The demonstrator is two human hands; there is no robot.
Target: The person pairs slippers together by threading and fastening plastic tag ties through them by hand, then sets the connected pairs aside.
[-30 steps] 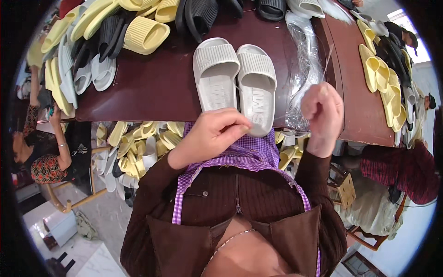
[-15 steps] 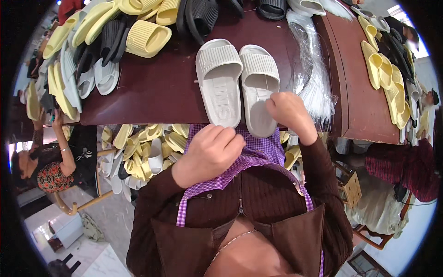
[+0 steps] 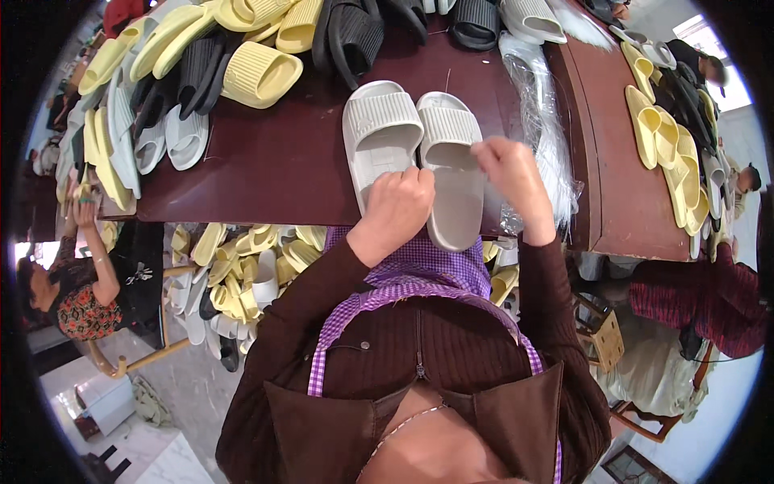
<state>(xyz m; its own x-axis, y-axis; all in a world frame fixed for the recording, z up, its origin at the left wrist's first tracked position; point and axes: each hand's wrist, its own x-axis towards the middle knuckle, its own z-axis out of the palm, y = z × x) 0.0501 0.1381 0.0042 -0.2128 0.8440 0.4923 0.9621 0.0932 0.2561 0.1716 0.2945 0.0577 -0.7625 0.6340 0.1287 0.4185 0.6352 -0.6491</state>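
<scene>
A pair of light grey slide slippers lies side by side on the dark red table (image 3: 266, 177), toes away from me. My left hand (image 3: 397, 208) is closed in a pinch over the heel part of the left slipper (image 3: 387, 121), hiding much of its footbed. Beside the strap edge of the right slipper (image 3: 456, 210), my right hand (image 3: 514, 179) is closed too, thumb and finger pressed together. Whatever thin thing either pinch holds is too fine to make out. The right slipper's heel overhangs the table's front edge.
Yellow slippers (image 3: 262, 74), black slippers (image 3: 355, 40) and grey ones crowd the table's far and left sides. At right lies a bundle of clear plastic strands (image 3: 556, 153) in film. More slippers (image 3: 242, 274) are piled below the table. A co-worker (image 3: 85, 294) sits at left.
My left hand has moved forward and right, onto the left slipper. My right hand has shifted slightly right, off the right slipper's footbed. Both stay closed.
</scene>
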